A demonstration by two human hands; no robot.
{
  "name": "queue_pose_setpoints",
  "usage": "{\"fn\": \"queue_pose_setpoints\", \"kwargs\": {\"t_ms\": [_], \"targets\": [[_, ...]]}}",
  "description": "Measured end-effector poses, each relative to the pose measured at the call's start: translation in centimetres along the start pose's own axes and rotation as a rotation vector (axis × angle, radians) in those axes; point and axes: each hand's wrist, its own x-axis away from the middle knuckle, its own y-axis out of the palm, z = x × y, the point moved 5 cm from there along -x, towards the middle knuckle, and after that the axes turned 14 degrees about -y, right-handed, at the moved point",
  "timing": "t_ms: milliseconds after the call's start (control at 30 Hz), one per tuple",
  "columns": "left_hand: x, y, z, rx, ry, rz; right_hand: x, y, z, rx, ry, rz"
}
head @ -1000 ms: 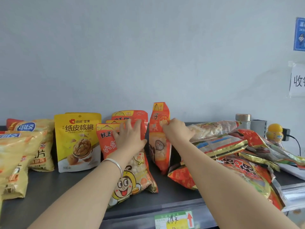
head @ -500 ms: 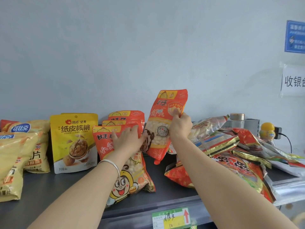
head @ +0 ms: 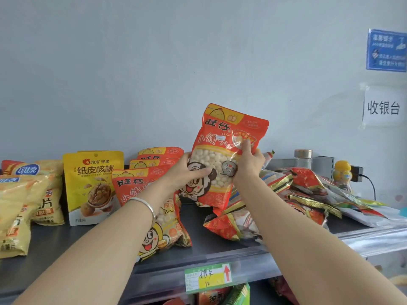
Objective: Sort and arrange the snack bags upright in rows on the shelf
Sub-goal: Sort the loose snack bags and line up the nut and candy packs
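Observation:
I hold a red snack bag (head: 222,148) with white puffs up above the dark shelf (head: 211,243), its front facing me. My right hand (head: 248,161) grips its right edge with the thumb on the front. My left hand (head: 189,170) grips its lower left edge. Just left of it, a row of matching red bags (head: 158,168) stands one behind another, the front one partly hidden by my left forearm. A yellow walnut bag (head: 92,186) stands upright further left. Yellow chip bags (head: 24,205) lean at the far left.
A loose heap of red and gold bags (head: 293,201) lies flat on the shelf's right half. Behind it stand a metal-capped jar (head: 303,157), a small yellow bottle (head: 342,172) and a plug with cable. A price label (head: 209,278) sits on the shelf's front rail.
My right hand lifted the red bag off the shelf and turned its front toward me. My left hand left the standing red bags and took hold of the raised bag's lower left.

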Motion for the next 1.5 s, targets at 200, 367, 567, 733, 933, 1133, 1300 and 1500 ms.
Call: {"fn": "queue_pose_setpoints", "kwargs": {"t_ms": [200,367,567,733,933,1133,1300,1500], "targets": [[3.6,-1.8,-0.9,0.24,-0.066,0.288,3.0,2.8,0.4,0.1,0.146,-0.299],[7.4,-4.8,-3.5,0.315,-0.085,0.575,10.1,5.8,2.7,0.289,0.046,-0.745],[11.7,-6.6,-7.1,0.024,-0.139,0.689,14.9,5.8,4.8,0.399,0.043,-0.811],[13.3,-7.0,-9.8,-0.159,-0.356,0.738,16.1,5.7,4.4,0.712,-0.029,-0.847],[12.6,-6.0,-10.1,0.139,-0.223,0.543,16.1,5.2,5.0,0.761,0.046,-0.832],[13.0,-6.4,-10.1,0.118,-0.237,0.497,16.8,4.4,5.0,0.76,0.137,-0.79],[14.1,-5.6,-10.1,0.2,-0.229,0.319,17.8,3.7,5.3,0.738,0.166,-0.757],[15.7,-5.1,-10.5,0.121,-0.304,0.119,18.6,3.6,4.8,0.829,0.151,-0.728]]}}
